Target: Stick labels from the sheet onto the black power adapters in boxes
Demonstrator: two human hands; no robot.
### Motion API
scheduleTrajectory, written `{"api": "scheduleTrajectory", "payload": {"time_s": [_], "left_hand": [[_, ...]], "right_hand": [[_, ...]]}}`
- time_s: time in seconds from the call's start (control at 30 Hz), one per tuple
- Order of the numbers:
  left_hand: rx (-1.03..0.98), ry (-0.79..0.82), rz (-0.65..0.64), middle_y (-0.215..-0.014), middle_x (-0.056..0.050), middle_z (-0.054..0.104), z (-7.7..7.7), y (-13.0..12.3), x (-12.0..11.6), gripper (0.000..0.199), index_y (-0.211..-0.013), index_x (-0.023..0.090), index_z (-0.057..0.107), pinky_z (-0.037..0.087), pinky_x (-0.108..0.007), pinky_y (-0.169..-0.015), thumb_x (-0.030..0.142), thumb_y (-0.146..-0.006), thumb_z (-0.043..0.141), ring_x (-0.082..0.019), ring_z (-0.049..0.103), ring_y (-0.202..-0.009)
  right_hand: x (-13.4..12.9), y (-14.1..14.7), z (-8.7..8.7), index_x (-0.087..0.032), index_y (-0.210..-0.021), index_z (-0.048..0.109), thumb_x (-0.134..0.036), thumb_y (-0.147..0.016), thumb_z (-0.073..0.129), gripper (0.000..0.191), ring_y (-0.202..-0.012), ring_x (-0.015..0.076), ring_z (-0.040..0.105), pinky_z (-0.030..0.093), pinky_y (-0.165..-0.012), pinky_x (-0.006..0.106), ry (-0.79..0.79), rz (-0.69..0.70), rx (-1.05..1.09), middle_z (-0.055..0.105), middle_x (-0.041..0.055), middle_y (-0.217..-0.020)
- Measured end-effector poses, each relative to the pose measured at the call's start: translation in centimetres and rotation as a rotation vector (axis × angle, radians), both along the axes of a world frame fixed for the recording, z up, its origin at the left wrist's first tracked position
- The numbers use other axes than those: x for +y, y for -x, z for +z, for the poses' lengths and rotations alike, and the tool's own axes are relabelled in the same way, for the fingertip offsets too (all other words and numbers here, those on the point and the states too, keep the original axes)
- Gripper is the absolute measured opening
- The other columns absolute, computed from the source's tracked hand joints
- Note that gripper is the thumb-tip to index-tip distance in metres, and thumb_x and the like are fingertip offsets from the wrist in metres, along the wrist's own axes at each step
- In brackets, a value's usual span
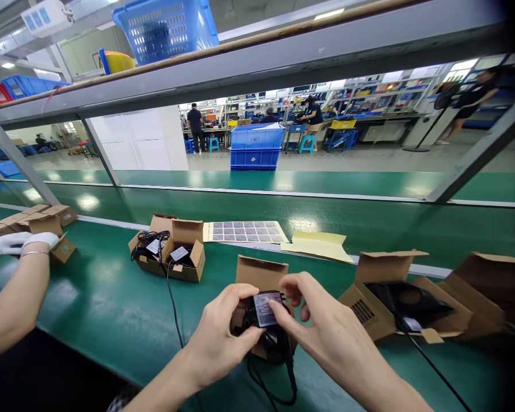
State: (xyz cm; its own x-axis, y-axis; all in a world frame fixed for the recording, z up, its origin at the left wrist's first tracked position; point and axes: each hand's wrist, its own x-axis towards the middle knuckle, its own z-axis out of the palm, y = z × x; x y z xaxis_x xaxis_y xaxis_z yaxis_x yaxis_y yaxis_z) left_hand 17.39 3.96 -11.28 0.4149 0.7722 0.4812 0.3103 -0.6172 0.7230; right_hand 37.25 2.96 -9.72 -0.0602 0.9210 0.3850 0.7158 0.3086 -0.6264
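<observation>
A black power adapter with a grey printed label is held over an open cardboard box near the middle of the bench. My left hand grips the adapter's left side between thumb and fingers. My right hand is at its right side, the thumb on the label and the fingers curled by the plug pins. A black cable hangs below the adapter, over the front of the box.
Two open boxes with black devices stand left of centre. Behind are a label sheet and yellow backing paper. More open boxes stand right. A co-worker's gloved hand is at left. A shelf crosses above.
</observation>
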Motion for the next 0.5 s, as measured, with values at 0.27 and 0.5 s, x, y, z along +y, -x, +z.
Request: {"api": "scheduleTrajectory", "payload": {"time_s": [0.27,0.5], "left_hand": [[-0.048,-0.039,0.023,-0.123,-0.003,0.062,-1.2,-0.5,-0.2,0.046,-0.124,0.027,0.053,0.052,-0.03,-0.095,0.011,-0.082,0.064,-0.019,0.059,-0.113],[-0.022,-0.113,0.059,-0.123,-0.004,0.062,-1.4,-0.6,-0.4,0.046,-0.125,0.027,0.052,0.052,-0.031,-0.096,0.01,-0.083,0.06,-0.019,0.06,-0.114]], "right_hand": [[0.4,0.9,-2.3,-0.025,-0.094,0.061,-0.048,-0.103,0.022,0.046,-0.071,0.0177,0.063,0.048,-0.065,0.028,0.053,0.158,0.297,0.069,0.002,-0.082],[-0.6,1.4,-2.6,-0.026,-0.114,0.054,-0.045,-0.092,0.055,0.029,-0.082,0.0197,0.065,0.051,-0.07,0.028,0.147,0.172,0.279,0.07,0.0015,-0.096]]}}
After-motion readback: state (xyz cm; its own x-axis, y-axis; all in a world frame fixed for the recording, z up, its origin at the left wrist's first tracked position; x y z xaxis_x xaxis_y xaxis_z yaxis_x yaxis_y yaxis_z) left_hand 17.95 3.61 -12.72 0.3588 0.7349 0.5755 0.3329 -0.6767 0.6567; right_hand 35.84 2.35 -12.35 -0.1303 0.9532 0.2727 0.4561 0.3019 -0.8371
